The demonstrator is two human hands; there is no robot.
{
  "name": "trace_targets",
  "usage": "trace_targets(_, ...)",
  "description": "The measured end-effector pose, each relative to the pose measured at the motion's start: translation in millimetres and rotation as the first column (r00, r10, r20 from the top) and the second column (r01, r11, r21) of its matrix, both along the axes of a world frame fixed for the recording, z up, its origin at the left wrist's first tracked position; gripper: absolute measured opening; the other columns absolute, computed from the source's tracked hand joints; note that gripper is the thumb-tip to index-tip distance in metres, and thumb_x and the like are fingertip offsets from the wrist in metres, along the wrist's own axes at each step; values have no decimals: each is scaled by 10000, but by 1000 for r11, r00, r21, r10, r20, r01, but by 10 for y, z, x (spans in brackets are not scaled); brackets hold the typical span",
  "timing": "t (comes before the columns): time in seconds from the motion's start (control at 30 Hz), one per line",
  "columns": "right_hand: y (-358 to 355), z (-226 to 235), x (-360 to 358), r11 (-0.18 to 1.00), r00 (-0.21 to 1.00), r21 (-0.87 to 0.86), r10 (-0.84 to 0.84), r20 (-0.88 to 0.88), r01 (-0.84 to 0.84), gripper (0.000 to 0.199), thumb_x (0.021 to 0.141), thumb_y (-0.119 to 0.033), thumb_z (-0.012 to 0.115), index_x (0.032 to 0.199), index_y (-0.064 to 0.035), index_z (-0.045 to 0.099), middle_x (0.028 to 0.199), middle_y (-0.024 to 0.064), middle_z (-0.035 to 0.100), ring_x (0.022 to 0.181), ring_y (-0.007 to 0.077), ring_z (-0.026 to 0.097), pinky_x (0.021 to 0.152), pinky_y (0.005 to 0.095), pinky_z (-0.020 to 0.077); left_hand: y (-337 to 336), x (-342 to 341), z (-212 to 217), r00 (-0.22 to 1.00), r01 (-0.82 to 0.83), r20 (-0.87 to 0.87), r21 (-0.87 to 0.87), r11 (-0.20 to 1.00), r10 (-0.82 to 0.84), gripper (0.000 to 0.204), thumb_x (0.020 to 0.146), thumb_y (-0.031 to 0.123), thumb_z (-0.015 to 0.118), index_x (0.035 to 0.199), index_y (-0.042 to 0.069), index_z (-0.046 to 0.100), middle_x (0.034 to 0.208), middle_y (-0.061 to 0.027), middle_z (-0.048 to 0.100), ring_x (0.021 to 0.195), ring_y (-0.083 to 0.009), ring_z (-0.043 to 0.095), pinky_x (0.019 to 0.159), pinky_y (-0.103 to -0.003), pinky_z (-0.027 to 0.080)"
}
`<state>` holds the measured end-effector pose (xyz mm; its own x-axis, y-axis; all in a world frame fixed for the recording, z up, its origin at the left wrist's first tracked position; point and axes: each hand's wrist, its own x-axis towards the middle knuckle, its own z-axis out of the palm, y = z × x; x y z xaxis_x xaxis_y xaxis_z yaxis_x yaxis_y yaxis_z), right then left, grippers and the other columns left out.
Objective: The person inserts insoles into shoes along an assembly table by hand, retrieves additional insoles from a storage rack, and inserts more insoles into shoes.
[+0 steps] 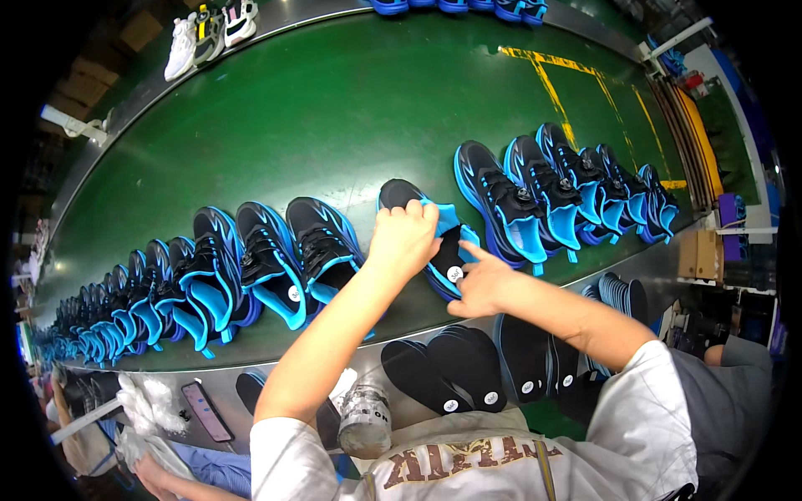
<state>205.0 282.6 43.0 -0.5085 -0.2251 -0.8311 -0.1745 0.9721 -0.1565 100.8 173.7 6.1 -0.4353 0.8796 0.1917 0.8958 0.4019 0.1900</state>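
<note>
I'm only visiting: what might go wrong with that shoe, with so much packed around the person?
The insole might sit crooked in the shoe: the left hand grips the upper while the right hand is at the opening.

The left forearm passes close to the neighbouring shoe and could nudge it.

The jar stands near the left sleeve, so an elbow might tip it.
</note>
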Motion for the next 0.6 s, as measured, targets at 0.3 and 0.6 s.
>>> trace_targets(0.3,-42,-299,1008,684,150,-634,-714,-684,362,121,728,-117,636,805,-22,636,1101,184,529,1042,314,508,892,416,394,-46,86,-16,991,123,-40,-137,983,-129,191,738,194,574,793,42,472,707,-99,522,597,-258,577,548,-362,462)
trace_targets(0.6,-423,-490,823,530,1,-793,-832,-555,302,149,771,-184,610,804,-39,616,1031,276,534,789,356,585,713,385,482,-84,-96,-82,979,-83,-197,-186,979,45,228,659,221,612,757,58,486,667,-80,525,553,-234,569,508,-353,445)
